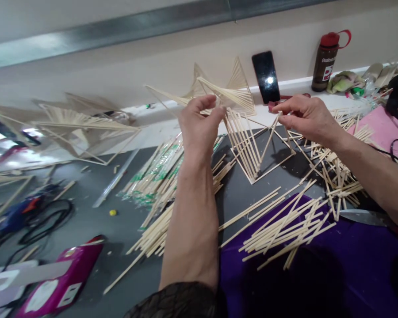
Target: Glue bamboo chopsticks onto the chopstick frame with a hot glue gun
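Between the two raised hands, the left hand [200, 119] pinches the top of a half-built stick frame [248, 148] while the right hand [303, 117] grips its far corner, the frame's slats slanting down toward loose sticks [285, 229] below both wrists.

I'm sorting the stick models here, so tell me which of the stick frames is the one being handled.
The stick frame standing on the grey table between the left hand and right hand; the finished frame sits untouched at far left.
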`<state>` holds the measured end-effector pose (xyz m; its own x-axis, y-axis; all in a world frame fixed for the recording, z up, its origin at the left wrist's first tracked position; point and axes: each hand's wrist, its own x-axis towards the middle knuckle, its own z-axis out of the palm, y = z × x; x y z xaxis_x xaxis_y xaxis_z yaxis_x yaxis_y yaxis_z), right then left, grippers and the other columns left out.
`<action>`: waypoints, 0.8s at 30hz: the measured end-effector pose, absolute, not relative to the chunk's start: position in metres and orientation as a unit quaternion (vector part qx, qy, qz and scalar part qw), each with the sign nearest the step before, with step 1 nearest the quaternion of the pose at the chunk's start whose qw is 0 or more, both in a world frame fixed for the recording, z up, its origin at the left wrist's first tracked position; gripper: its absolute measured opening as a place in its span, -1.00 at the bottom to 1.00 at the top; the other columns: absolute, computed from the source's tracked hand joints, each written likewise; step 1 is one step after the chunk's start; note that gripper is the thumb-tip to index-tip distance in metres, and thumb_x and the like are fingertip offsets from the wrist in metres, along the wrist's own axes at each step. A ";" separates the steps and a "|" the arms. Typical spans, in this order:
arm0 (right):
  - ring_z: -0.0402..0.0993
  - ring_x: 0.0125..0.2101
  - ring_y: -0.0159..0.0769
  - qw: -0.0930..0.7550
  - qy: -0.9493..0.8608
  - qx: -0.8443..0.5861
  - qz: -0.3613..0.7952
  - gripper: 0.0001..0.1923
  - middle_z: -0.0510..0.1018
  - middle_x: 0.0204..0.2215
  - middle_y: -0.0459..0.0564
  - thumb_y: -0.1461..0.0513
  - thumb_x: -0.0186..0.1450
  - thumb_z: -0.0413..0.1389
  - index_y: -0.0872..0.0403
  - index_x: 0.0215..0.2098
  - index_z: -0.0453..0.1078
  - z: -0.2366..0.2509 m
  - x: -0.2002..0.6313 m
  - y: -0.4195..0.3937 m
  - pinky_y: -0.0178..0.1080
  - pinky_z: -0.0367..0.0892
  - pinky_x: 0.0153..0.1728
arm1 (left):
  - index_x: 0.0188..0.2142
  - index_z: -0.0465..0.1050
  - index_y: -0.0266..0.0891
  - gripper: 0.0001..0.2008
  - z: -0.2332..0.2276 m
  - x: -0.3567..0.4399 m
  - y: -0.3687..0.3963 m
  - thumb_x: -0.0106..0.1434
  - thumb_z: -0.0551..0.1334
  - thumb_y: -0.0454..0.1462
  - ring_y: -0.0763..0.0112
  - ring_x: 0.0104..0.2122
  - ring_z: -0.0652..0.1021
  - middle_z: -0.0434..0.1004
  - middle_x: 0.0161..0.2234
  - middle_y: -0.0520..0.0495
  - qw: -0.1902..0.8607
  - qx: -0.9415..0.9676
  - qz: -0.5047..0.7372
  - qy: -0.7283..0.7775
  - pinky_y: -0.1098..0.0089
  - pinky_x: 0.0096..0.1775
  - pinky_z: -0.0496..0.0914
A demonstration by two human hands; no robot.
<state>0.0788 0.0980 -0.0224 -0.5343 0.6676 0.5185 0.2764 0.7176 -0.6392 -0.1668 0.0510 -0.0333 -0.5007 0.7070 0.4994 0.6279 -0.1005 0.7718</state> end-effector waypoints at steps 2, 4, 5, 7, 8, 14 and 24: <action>0.41 -0.36 -0.33 0.395 -0.836 -0.274 0.264 -0.73 0.58 -0.25 0.03 0.26 0.22 0.09 0.09 -0.16 0.56 -0.025 0.079 0.099 -0.20 0.32 -0.30 | -0.26 0.51 -0.15 -0.79 -0.031 -0.162 0.049 0.07 0.34 -0.20 0.30 -0.38 0.57 0.58 -0.27 -0.05 0.070 0.473 0.565 0.672 0.28 -0.40 0.48; 0.42 -0.35 -0.31 0.394 -0.837 -0.270 0.265 -0.73 0.58 -0.25 0.03 0.26 0.23 0.09 0.09 -0.15 0.56 -0.025 0.079 0.099 -0.20 0.33 -0.30 | -0.29 0.52 -0.16 -0.82 -0.028 -0.157 0.047 0.06 0.35 -0.22 0.36 -0.46 0.55 0.57 -0.35 -0.03 0.098 0.465 0.573 0.668 0.31 -0.42 0.47; 0.43 -0.34 -0.31 0.393 -0.840 -0.270 0.260 -0.73 0.58 -0.25 0.03 0.26 0.23 0.09 0.10 -0.15 0.56 -0.025 0.079 0.098 -0.19 0.34 -0.29 | -0.30 0.53 -0.17 -0.84 -0.027 -0.155 0.047 0.06 0.35 -0.25 0.41 -0.50 0.52 0.56 -0.40 0.00 0.106 0.464 0.576 0.664 0.33 -0.44 0.46; 0.44 -0.32 -0.29 0.390 -0.845 -0.271 0.247 -0.74 0.57 -0.26 0.03 0.27 0.23 0.09 0.10 -0.16 0.56 -0.025 0.079 0.098 -0.17 0.34 -0.24 | -0.33 0.54 -0.19 -0.87 -0.025 -0.151 0.047 0.06 0.34 -0.34 0.49 -0.57 0.45 0.49 -0.51 0.05 0.111 0.459 0.584 0.660 0.40 -0.51 0.39; 0.44 -0.31 -0.29 0.387 -0.847 -0.272 0.241 -0.74 0.57 -0.26 0.03 0.28 0.23 0.09 0.10 -0.17 0.56 -0.025 0.078 0.097 -0.17 0.33 -0.22 | -0.34 0.55 -0.21 -0.87 -0.024 -0.150 0.048 0.06 0.33 -0.38 0.52 -0.60 0.41 0.45 -0.56 0.08 0.110 0.456 0.587 0.660 0.44 -0.55 0.33; 0.45 -0.25 -0.29 0.361 -0.858 -0.285 0.231 -0.71 0.56 -0.22 0.02 0.29 0.25 0.04 0.11 -0.13 0.54 -0.023 0.078 0.095 -0.19 0.32 -0.18 | -0.33 0.53 -0.30 -0.82 -0.022 -0.143 0.052 0.07 0.26 -0.50 0.59 -0.64 0.35 0.40 -0.62 0.12 0.108 0.441 0.602 0.657 0.55 -0.66 0.14; 0.44 -0.21 -0.26 0.278 -0.873 -0.341 0.211 -0.65 0.54 -0.14 0.03 0.24 0.31 -0.02 0.03 -0.01 0.49 -0.009 0.078 0.085 -0.21 0.33 -0.22 | -0.36 0.55 -0.29 -0.81 -0.017 -0.136 0.049 0.02 0.24 -0.50 0.57 -0.63 0.37 0.42 -0.60 0.08 0.068 0.451 0.613 0.645 0.51 -0.60 0.25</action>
